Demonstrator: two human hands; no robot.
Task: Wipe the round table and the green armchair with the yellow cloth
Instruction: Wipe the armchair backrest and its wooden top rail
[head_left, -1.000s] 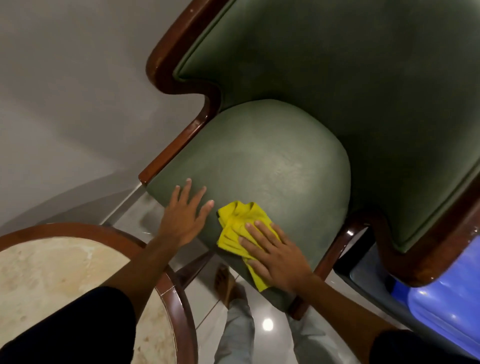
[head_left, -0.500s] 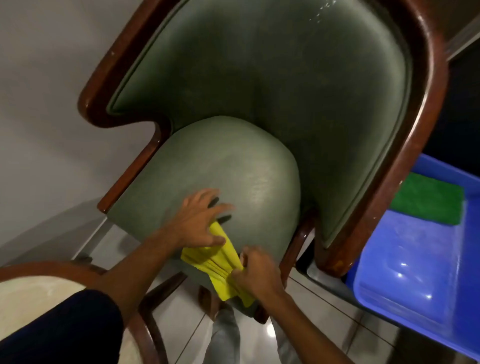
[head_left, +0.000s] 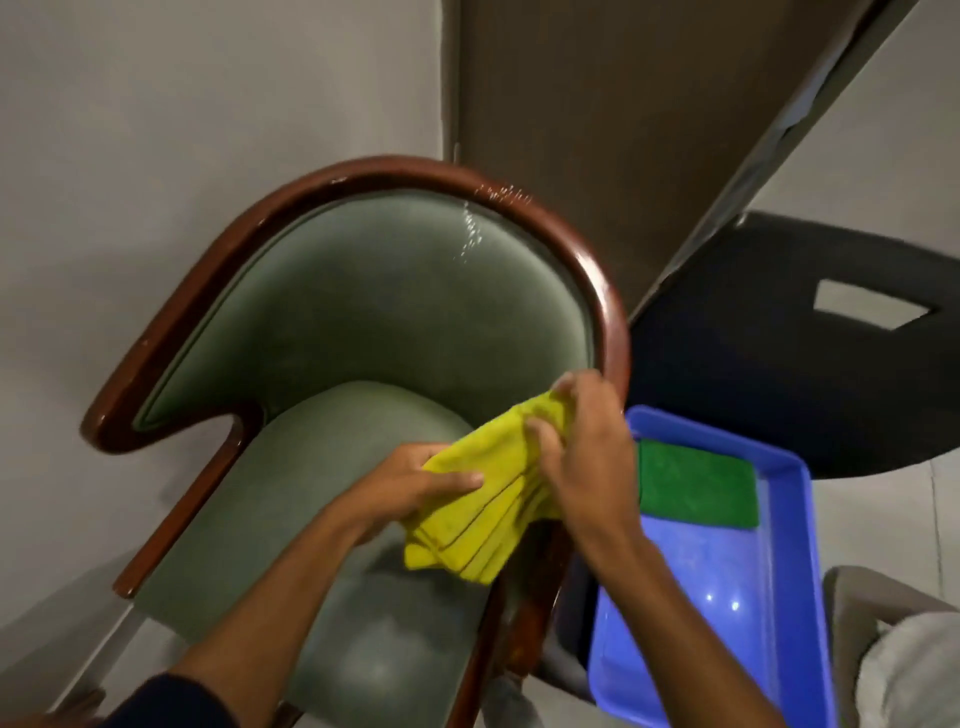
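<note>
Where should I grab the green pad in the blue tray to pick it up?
Probably the green pad's left edge, pinched from above. It lies flat at the far end of the blue tray, close against the far and right walls, so those sides look cramped. The left and near edges show free.

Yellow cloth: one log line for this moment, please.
yellow folded microfibre cloth: held up over seat | left hand: grip on | right hand: grip on | green padded wood-framed armchair: not touched

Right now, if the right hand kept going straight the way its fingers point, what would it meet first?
Probably the armchair's green backrest. The right hand, gripping the yellow cloth, points up-left toward it; depth is uncertain.
</note>
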